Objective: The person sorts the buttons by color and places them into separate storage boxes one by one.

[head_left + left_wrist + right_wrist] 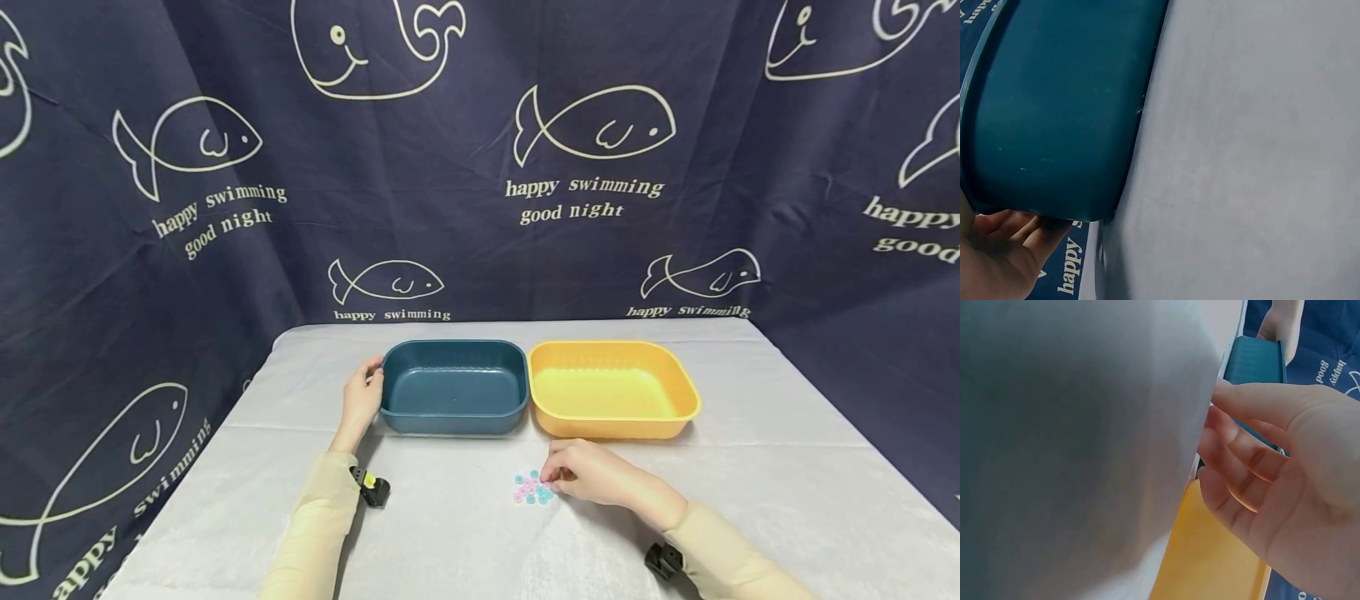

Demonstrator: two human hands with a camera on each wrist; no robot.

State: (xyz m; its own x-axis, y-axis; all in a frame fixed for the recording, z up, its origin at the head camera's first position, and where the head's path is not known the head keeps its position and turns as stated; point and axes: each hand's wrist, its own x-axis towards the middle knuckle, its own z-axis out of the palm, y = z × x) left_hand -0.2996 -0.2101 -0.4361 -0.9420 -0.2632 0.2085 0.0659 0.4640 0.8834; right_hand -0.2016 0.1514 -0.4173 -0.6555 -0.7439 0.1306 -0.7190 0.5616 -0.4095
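Observation:
My left hand [363, 397] holds the left end of a dark teal plastic basin [453, 424]. In the left wrist view its fingers [1030, 232] curl against the basin's end wall. My right hand [588, 472] is down at a small cluster of round beads [531, 490], pink and light blue, on the cloth in front of the basins. Its thumb and forefinger tips come close together at the cluster's right edge. Whether a bead is between them is hidden; in the right wrist view the cloth's edge masks the fingertips [1227, 392].
A yellow plastic basin [611, 428] stands right of the teal one, their ends almost touching. Both look empty inside. Pale grey cloth [450, 533] covers the table. A dark blue curtain [480, 217] with fish drawings hangs behind and at both sides.

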